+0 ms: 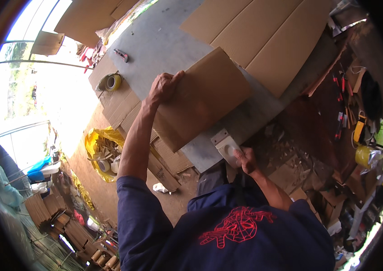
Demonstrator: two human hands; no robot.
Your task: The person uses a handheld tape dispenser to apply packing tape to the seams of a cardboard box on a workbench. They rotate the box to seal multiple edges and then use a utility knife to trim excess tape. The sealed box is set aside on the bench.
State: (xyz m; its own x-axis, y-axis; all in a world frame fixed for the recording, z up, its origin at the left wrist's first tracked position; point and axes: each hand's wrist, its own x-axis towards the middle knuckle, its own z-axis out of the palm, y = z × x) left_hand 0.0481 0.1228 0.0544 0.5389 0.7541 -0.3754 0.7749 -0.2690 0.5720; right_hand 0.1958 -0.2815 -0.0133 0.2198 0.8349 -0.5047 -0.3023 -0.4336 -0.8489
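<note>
A folded piece of brown cardboard [208, 95] lies at a slant on the grey tabletop [164, 37]. My left hand [166, 86] grips its far left edge, with the fingers curled and the thumb along the rim. Near the table's front corner, my right hand [246, 160] holds a flat whitish hand tool [227, 149]. Its squared end has two rivet-like dots and points toward the cardboard, apart from it. My thumb rests on the tool's face; the other fingers are mostly hidden beneath.
Larger creased cardboard sheets [262, 34] cover the table's far right. A utility knife [121, 55] lies at the far left, above a tape roll [113, 82]. A yellow bag of scraps [91, 145] stands on the floor at left. Tools hang around a yellow-handled one [359, 128] at right.
</note>
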